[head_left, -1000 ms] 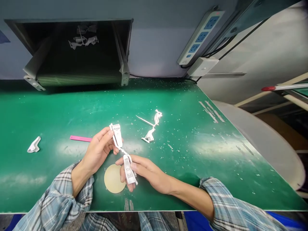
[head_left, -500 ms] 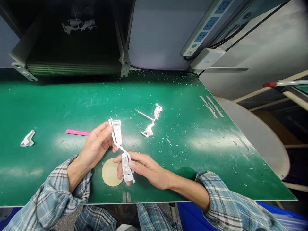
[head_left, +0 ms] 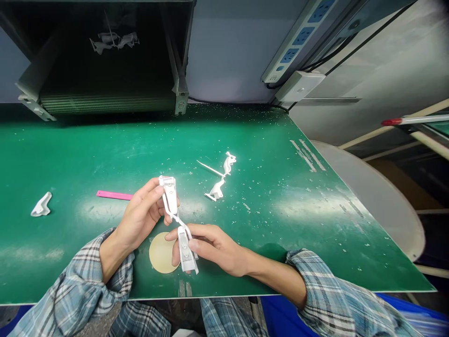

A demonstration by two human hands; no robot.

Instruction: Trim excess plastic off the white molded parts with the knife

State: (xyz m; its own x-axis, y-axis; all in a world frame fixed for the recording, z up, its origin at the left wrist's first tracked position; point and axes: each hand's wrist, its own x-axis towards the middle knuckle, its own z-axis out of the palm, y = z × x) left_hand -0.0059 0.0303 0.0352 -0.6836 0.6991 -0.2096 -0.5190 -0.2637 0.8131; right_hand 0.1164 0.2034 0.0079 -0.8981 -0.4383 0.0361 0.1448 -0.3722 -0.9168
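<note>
Between my hands is a white plastic moulding [head_left: 170,196], two hollow pieces joined by a thin runner. My left hand [head_left: 140,213] pinches the upper piece, thumb against its left edge. Closed on the lower piece, my right hand [head_left: 217,248] has its thumb on the right side and fingers behind. Both pieces show their open, ribbed inner side. A similar white moulding [head_left: 217,188] with a long thin sprue lies on the green table beyond my right hand. At the far left rests a single loose white piece [head_left: 42,204].
A pink strip [head_left: 114,194] lies partly behind my left hand. Under my hands is a pale yellow disc [head_left: 163,255] on the green table [head_left: 280,164]. A conveyor belt [head_left: 108,100] at the back carries more white mouldings [head_left: 114,41]. A power strip [head_left: 298,40] is on the wall.
The lower piece of the held moulding has tilted slightly, its bottom end now a little lower and further right. Both hands keep their grip, nearly in place. The view has shifted slightly.
</note>
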